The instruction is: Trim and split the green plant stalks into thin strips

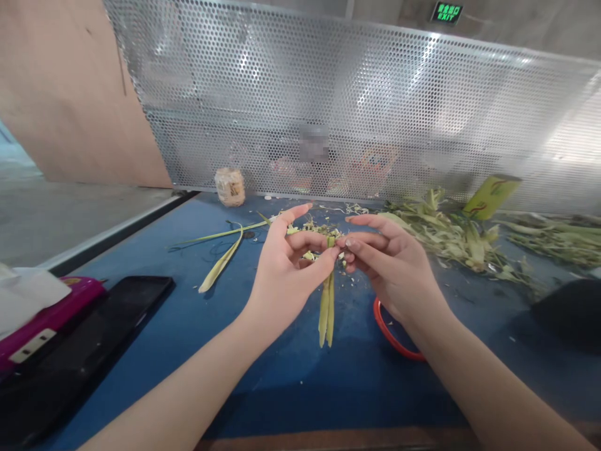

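Note:
A folded strip of pale green plant leaf (326,307) hangs down over the table, its two narrow tails side by side. Thumb and forefinger of my left hand (293,260) pinch it near its folded top. Right beside that grip, the fingertips of my right hand (387,254) are closed together at the strip's upper end, touching the left fingertips. The exact spot between the fingers is partly hidden. Below my right hand lies a red curved loop (397,341), partly covered by the wrist.
Loose leaves (441,235) heap at the back right near a green-yellow box (491,195). A long leaf (223,266) lies at left. A twine roll (230,186) stands before the perforated metal screen (282,81). At left are a black phone-like slab (103,338) and a magenta object (84,300).

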`<state>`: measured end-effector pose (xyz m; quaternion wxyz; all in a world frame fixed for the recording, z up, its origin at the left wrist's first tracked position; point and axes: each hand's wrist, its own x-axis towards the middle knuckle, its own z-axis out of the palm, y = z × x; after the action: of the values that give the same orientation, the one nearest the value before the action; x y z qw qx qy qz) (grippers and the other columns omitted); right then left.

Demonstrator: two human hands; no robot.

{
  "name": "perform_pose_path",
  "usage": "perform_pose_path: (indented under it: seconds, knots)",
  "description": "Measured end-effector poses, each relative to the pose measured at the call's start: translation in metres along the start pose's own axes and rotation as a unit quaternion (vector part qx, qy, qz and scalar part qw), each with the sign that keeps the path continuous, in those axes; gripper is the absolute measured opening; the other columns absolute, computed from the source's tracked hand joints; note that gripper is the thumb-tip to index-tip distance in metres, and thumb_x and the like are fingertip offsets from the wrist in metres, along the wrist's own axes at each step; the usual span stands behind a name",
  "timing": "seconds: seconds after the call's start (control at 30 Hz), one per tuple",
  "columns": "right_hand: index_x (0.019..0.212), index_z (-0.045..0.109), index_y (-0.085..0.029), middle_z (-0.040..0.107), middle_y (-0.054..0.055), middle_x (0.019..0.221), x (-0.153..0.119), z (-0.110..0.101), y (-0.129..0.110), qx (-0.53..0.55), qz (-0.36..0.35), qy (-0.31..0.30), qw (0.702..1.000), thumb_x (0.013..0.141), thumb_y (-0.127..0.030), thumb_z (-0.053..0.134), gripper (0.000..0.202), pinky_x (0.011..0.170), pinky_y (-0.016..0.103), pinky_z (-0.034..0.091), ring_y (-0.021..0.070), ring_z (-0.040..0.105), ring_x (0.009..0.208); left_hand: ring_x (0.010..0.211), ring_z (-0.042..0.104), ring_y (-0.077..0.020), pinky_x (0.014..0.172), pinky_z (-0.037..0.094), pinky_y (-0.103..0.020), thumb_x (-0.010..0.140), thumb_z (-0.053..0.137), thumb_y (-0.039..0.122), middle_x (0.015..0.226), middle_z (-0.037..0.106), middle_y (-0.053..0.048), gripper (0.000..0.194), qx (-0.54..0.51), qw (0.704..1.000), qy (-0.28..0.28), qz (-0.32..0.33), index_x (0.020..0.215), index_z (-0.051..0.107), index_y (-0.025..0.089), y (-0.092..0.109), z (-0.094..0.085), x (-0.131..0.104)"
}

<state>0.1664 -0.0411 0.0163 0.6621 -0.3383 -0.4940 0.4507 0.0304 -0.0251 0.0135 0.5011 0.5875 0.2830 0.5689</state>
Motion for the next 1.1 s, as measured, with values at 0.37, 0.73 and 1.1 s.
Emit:
perform_pose_path:
  seconds: [0.37,0.73,1.1]
  knots:
    - [0.092,0.055,-0.018,0.069,0.0,0.071,-0.002,0.0014,-0.0006,0.021,0.045,0.011,0.999,0.067,-0.018,0.069,0.029,0.044,0.017,0.049,0.0113,0.063,0.059,0.066,0.062,-0.0117,0.052,0.05,-0.02,0.068,0.063,0.012,0.071,0.06,0.003,0.056,0.035,0.998,0.039,0.04,0.115,0.035,0.02,0.0026,0.0011,-0.0028]
    - [0.095,0.06,-0.019,0.068,0.003,0.086,-0.0016,0.0005,-0.0061,0.003,0.085,-0.028,0.996,0.062,-0.019,0.073,0.035,0.056,0.025,0.051,0.0121,0.062,0.067,0.064,0.062,-0.011,0.053,0.051,-0.02,0.068,0.062,0.011,0.072,0.062,0.003,0.056,0.086,0.993,0.019,0.082,0.117,0.035,0.02,0.002,-0.0001,-0.003]
    - [0.065,0.068,-0.016,0.065,0.0,0.062,-0.0003,-0.0056,0.0003,-0.043,0.084,-0.034,0.995,0.064,-0.022,0.072,0.007,0.058,0.023,0.052,0.008,0.058,0.053,0.066,0.06,-0.0118,0.054,0.047,-0.021,0.07,0.063,0.015,0.071,0.062,0.003,0.054,0.119,0.987,0.016,0.11,0.117,0.037,0.022,0.0027,0.0011,-0.0071]
